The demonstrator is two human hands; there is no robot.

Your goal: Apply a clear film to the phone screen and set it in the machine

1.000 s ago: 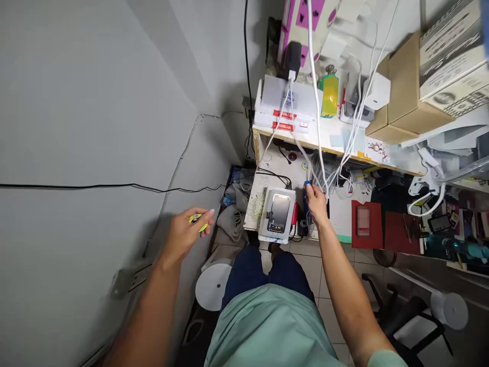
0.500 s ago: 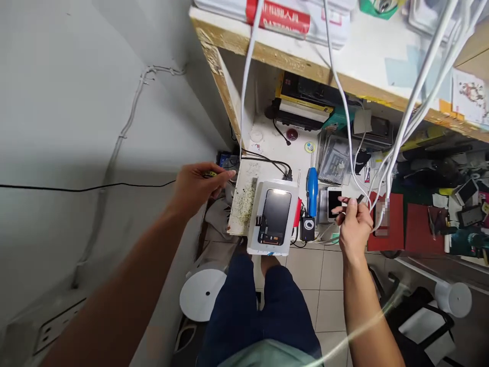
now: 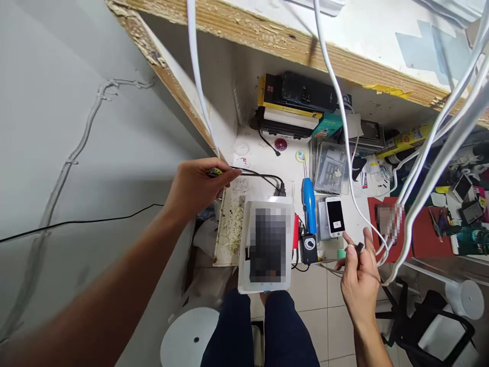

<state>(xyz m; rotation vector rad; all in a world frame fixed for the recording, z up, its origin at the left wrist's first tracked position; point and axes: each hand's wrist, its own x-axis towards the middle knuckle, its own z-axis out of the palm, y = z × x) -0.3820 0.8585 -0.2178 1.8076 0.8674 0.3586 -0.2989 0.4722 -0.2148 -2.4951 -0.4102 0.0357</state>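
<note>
My left hand (image 3: 204,186) is closed in a pinch beside the table's left edge. Inside it shows part of a small yellow-and-black piece (image 3: 216,172) whose kind I cannot make out. Over to the right, my right hand (image 3: 361,283) grips a small black piece (image 3: 359,248) between thumb and fingers, with some fingertips raised. Between the hands lies a dark phone screen (image 3: 268,244), partly blurred out, on a white box-like device (image 3: 244,283). Neither hand touches the screen. A white phone (image 3: 335,216) lies just beyond my right hand.
A blue-handled tool (image 3: 309,204) and a black dial box (image 3: 308,250) stand right of the device. White cables (image 3: 334,81) hang in front of the wooden shelf (image 3: 244,30). Stacked boxes (image 3: 294,120) sit at the back, a red mat (image 3: 430,244) at the right.
The view has shifted nearer to the bench. My right hand appears lower in the picture, with its fingers more raised. My left hand keeps its pinch.
</note>
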